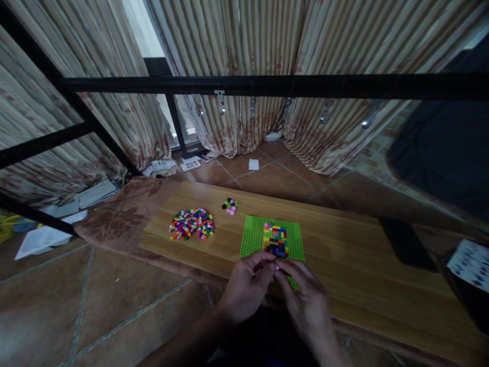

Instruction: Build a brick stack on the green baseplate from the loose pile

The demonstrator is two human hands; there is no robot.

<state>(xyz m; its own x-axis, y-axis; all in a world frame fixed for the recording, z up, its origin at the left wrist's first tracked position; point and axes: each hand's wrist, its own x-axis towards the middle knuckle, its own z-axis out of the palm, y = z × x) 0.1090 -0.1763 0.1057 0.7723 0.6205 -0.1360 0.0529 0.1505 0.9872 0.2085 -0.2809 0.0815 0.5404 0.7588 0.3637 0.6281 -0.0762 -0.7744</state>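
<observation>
Both hands meet over the near edge of a green baseplate (252, 235) on the wooden board. My left hand (248, 285) is closed, its thumb and forefinger pinched together. Opposite it, my right hand (303, 290) pinches a small pink brick (276, 267) between thumb and fingers, with the left fingertips right against it. Whether the left fingers also grip a piece is hidden. Rows of mixed coloured bricks (275, 238) are fixed on the middle of the baseplate, partly covered by the hands at the near end.
A large heap of colourful bricks (191, 223) lies left on the wooden board (344, 244). Behind the baseplate sits a small pile of pink, black and green bricks (231, 206). A dark flat object (407, 243) rests at the right. A black metal bar (267, 86) crosses above.
</observation>
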